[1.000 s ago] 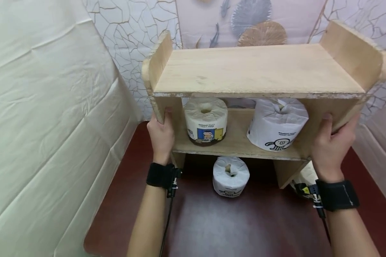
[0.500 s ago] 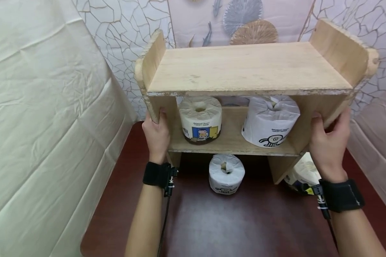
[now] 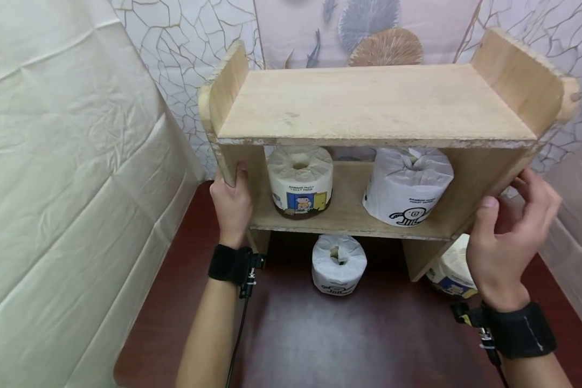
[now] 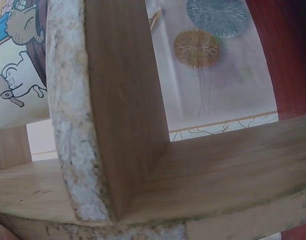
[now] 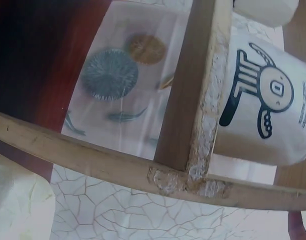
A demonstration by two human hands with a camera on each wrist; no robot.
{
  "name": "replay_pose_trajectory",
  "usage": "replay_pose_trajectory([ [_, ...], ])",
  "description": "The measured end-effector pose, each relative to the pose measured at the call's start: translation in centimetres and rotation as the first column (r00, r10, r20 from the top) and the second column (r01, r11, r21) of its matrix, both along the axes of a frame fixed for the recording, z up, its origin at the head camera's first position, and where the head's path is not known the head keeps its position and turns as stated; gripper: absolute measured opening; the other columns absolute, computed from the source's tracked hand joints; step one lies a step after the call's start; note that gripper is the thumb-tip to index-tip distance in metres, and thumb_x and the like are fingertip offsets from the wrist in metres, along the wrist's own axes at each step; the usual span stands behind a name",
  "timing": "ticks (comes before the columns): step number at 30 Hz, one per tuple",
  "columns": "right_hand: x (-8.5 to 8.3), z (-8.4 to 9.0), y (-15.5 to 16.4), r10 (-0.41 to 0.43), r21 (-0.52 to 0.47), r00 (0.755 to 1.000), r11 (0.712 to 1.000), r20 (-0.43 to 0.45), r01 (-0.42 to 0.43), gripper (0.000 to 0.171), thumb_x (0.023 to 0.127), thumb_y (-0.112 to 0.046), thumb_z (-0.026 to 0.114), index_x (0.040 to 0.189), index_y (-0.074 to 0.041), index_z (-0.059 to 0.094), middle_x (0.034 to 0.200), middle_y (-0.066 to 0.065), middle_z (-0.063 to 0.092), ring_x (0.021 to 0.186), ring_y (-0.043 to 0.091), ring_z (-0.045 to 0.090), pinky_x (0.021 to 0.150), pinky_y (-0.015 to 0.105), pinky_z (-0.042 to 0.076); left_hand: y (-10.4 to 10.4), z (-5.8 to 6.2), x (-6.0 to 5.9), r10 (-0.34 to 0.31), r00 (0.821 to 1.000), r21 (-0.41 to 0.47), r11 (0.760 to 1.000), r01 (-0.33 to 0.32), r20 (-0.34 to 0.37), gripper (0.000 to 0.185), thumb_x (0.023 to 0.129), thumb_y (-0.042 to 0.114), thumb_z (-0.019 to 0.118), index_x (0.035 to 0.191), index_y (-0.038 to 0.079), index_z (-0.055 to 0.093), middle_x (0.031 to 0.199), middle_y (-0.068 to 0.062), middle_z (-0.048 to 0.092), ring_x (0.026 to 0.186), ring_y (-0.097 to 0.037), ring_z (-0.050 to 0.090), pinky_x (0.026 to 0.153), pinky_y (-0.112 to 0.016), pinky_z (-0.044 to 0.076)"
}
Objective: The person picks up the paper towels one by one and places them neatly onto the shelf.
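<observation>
Far left, cream sheet [image 3: 53,188] hanging slack beside the red table [image 3: 349,339]. Left hand [image 3: 233,202] wrapped round the left side panel of the wooden shelf [image 3: 368,102], fingers curled behind the board, thumb on its front edge. Shelf standing on the table against the patterned wall [image 3: 184,59]. On the lower board, left roll [image 3: 300,180] with a blue-and-yellow cartoon label, print above it too small to read for sure, possibly "TOILET PAPER". Underneath, small roll [image 3: 338,263] alone on the table. Next along, wrapped roll [image 3: 407,183] with a black doodle figure, lettering too small to make out. Right hand [image 3: 506,237] just off the right panel, fingers spread and loosely bent, gripping nothing. Fourth roll [image 3: 453,267] peeking out behind the right leg. Looks like settling the shelf in place, one side let go. Next move likely needs only the left grip eased off cleanly, no jolt to the rolls.
</observation>
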State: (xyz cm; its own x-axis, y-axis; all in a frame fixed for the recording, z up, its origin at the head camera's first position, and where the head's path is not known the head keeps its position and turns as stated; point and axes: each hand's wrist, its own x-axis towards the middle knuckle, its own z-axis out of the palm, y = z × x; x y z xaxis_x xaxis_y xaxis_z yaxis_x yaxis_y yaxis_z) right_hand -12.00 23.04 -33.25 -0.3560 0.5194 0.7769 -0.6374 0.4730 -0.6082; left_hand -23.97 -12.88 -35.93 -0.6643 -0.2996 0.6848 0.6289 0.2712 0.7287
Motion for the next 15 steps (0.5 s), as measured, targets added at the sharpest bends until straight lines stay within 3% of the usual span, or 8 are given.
replay_pose_trajectory([
  [4,0.2,-0.2,-0.9,-0.042,0.057,0.998,0.997,-0.056,0.045,0.043,0.091,-0.007,0.058,0.126,0.018,0.060,0.142,0.017,0.049,0.132,0.035,0.050,0.101,0.027,0.051,0.0,0.1,-0.1,-0.017,1.000,0.004,1.000,0.017,0.012,0.031,0.111,0.024,0.057,0.118,-0.005,0.062,0.067,-0.005,0.039,0.059,-0.019,0.038,0.061,-0.031,0.034],
  [7,0.3,-0.6,-1.2,-0.113,0.124,0.990,0.985,-0.084,0.123,0.044,0.091,-0.014,0.060,0.120,0.018,0.062,0.145,0.019,0.050,0.136,0.038,0.049,0.114,0.040,0.044,0.0,-0.1,-0.1,-0.010,1.000,0.004,1.000,0.010,0.021,0.032,0.110,0.024,0.058,0.119,-0.006,0.063,0.067,-0.005,0.042,0.060,-0.019,0.040,0.062,-0.030,0.035],
  [11,0.3,-1.4,-1.8,-0.209,0.174,0.967,0.957,-0.148,0.233,0.040,0.092,-0.023,0.061,0.109,0.013,0.067,0.137,0.020,0.059,0.136,0.042,0.050,0.121,0.053,0.033,-0.1,-0.2,0.1,-0.016,0.999,0.013,1.000,0.015,0.029,0.033,0.110,0.024,0.060,0.125,-0.005,0.063,0.072,-0.010,0.049,0.068,-0.019,0.048,0.068,-0.030,0.041],
  [15,0.5,-2.3,-2.8,-0.190,0.226,0.967,0.947,-0.172,0.226,0.036,0.095,-0.021,0.061,0.104,0.012,0.069,0.127,0.026,0.064,0.135,0.047,0.051,0.124,0.057,0.024,-0.2,0.0,0.1,-0.032,0.999,0.026,0.999,0.032,0.022,0.033,0.110,0.024,0.060,0.128,-0.004,0.063,0.081,-0.019,0.059,0.075,-0.019,0.055,0.073,-0.030,0.046],
])
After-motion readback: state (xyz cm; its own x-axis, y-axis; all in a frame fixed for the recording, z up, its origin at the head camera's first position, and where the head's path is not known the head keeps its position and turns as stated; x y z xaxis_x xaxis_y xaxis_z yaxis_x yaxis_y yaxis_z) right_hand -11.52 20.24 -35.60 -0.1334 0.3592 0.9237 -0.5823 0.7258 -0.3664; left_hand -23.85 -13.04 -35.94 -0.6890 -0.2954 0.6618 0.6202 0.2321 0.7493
